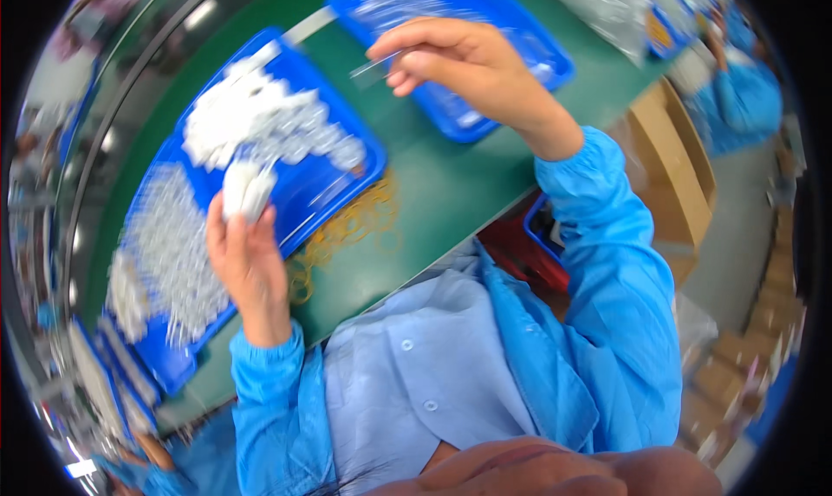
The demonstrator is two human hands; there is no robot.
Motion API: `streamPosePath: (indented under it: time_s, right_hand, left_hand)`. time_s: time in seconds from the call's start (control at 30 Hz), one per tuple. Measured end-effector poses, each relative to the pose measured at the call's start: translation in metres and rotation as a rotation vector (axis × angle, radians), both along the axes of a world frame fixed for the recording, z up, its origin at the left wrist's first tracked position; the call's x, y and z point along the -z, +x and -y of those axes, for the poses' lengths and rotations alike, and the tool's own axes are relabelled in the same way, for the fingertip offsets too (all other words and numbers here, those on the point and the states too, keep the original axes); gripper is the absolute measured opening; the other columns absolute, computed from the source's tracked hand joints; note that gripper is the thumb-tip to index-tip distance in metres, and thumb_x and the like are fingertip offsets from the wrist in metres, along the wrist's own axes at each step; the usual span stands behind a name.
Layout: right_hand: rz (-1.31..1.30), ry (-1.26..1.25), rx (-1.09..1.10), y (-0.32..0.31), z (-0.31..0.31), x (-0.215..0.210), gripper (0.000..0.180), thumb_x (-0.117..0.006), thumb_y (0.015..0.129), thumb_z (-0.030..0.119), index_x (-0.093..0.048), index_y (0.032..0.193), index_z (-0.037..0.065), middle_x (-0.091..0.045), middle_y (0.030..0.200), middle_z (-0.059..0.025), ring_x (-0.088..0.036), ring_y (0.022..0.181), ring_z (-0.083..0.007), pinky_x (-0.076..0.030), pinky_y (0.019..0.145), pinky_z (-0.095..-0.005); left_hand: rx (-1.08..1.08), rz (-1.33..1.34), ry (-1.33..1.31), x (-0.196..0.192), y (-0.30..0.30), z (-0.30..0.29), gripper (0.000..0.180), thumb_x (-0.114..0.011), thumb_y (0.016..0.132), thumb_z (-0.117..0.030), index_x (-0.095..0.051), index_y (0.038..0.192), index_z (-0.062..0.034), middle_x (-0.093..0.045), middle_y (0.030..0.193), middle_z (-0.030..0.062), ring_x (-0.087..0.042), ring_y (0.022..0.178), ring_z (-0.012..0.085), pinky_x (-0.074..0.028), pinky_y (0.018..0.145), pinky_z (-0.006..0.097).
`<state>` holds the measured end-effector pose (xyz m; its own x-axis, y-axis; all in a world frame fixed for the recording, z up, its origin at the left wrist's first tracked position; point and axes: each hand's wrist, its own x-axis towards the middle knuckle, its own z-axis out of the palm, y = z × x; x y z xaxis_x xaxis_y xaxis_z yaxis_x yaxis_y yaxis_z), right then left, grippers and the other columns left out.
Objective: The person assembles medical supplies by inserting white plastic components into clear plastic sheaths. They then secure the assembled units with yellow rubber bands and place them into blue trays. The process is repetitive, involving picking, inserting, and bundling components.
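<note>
My left hand (251, 271) is closed around a small bundle of white pieces (246, 191), held over the near edge of the middle blue tray (325, 214). In that tray lie a heap of white pieces (230, 119) and several clear plastic ones (316, 128). Between the thumb and fingers of my right hand (477, 67) is a thin clear plastic strip or tube (371, 71); its exact kind cannot be made out. This hand is raised above another blue tray (555, 67), which holds thin clear pieces (407, 6).
Yellow rubber bands (351, 223) lie scattered on the green table (433, 193). At left, a third blue tray (178, 370) holds many clear pieces. A clear plastic bag (607, 11) lies far right, with a cardboard box (663, 154) beside the table. A blue-sleeved co-worker (745, 102) is beyond.
</note>
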<state>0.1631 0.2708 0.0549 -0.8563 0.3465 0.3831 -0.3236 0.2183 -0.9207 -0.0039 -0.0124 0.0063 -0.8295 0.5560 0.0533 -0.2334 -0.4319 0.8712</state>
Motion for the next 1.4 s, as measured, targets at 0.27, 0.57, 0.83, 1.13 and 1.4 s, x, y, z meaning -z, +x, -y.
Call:
streamPosePath:
  time_s: [0.27, 0.57, 0.83, 1.13, 1.4]
  right_hand:
    - [0.021, -0.423, -0.189, -0.06, 0.021, 0.013, 0.032, -0.061, 0.097, 0.018, -0.062, 0.122, -0.002, -0.069, 0.103, -0.0122, -0.068, 0.083, -0.0135, -0.057, 0.078, -0.0265]
    - [0.0, -0.384, -0.225, -0.059, 0.039, 0.023, 0.03, -0.063, 0.096, 0.013, -0.062, 0.122, -0.001, -0.068, 0.109, -0.0136, -0.066, 0.09, -0.0136, -0.057, 0.081, -0.0273]
    - [-0.081, -0.305, -0.226, -0.062, 0.045, 0.031, 0.022, -0.067, 0.09, 0.004, -0.064, 0.11, -0.002, -0.062, 0.121, -0.0186, -0.066, 0.098, -0.0212, -0.056, 0.089, -0.0323]
    - [-0.027, -0.436, -0.191, -0.059, 0.048, 0.029, 0.031, -0.069, 0.09, 0.011, -0.062, 0.117, -0.003, -0.065, 0.116, -0.0173, -0.067, 0.101, -0.0228, -0.056, 0.089, -0.0337]
    - [-0.058, -0.315, -0.187, -0.059, 0.044, 0.032, 0.032, -0.068, 0.091, 0.009, -0.062, 0.119, -0.003, -0.067, 0.112, -0.0167, -0.067, 0.093, -0.0198, -0.057, 0.085, -0.0338]
  left_hand:
    - [0.05, -0.01, 0.09, -0.017, -0.003, -0.018, 0.038, -0.065, 0.092, -0.004, -0.055, 0.128, 0.0007, -0.064, 0.114, 0.0157, -0.066, 0.102, 0.0249, -0.059, 0.085, 0.039]
    - [0.021, -0.054, 0.038, -0.003, -0.006, -0.004, 0.039, -0.065, 0.092, -0.004, -0.054, 0.129, 0.002, -0.065, 0.113, 0.0168, -0.066, 0.103, 0.0248, -0.06, 0.082, 0.038]
    - [0.035, -0.092, 0.023, -0.007, 0.002, -0.001, 0.039, -0.065, 0.092, -0.002, -0.053, 0.129, 0.0024, -0.065, 0.112, 0.0176, -0.066, 0.103, 0.0255, -0.06, 0.082, 0.038]
    - [0.024, -0.111, 0.022, -0.005, 0.002, -0.001, 0.039, -0.065, 0.091, -0.001, -0.054, 0.128, 0.0027, -0.065, 0.112, 0.0173, -0.066, 0.103, 0.0248, -0.06, 0.083, 0.038]
    - [0.015, -0.171, -0.038, -0.002, 0.001, -0.001, 0.039, -0.065, 0.093, -0.009, -0.053, 0.129, 0.001, -0.064, 0.117, 0.017, -0.066, 0.104, 0.0266, -0.059, 0.082, 0.039]
